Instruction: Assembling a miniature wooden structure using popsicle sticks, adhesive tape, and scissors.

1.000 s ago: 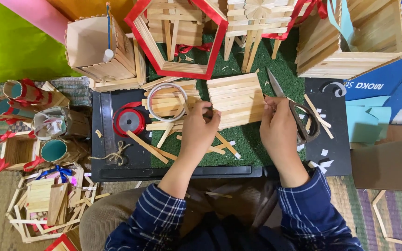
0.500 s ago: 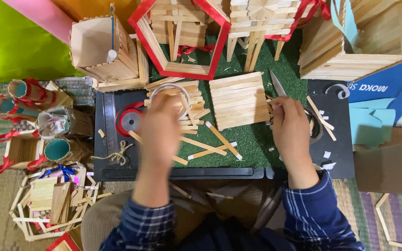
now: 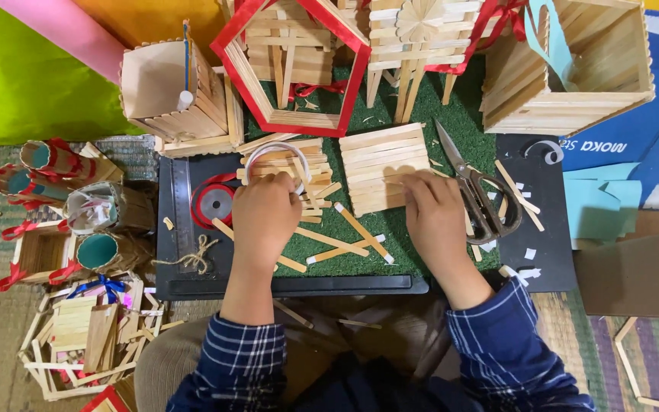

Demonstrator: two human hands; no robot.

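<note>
A flat panel of wooden sticks [image 3: 379,160] lies on the green turf mat [image 3: 421,244]. My right hand [image 3: 436,217] grips the panel's lower right edge with its fingertips. My left hand [image 3: 265,217] is curled down on a loose pile of wooden sticks [image 3: 310,164], just under a white tape ring [image 3: 272,149]. The back of that hand hides whether it holds a stick. Several single sticks [image 3: 329,243] lie scattered on the mat between my hands.
Scissors [image 3: 476,191] lie right of the panel on a black cutting mat [image 3: 543,252]. A red ribbon roll [image 3: 213,202], metal ruler [image 3: 182,214] and twine [image 3: 192,255] sit left. Stick-built houses and boxes [image 3: 566,69] line the back; tubes and frames [image 3: 78,229] crowd the left floor.
My left hand has left the panel, swung left to the stick pile and settled there. My right hand has stayed at the panel's right edge.
</note>
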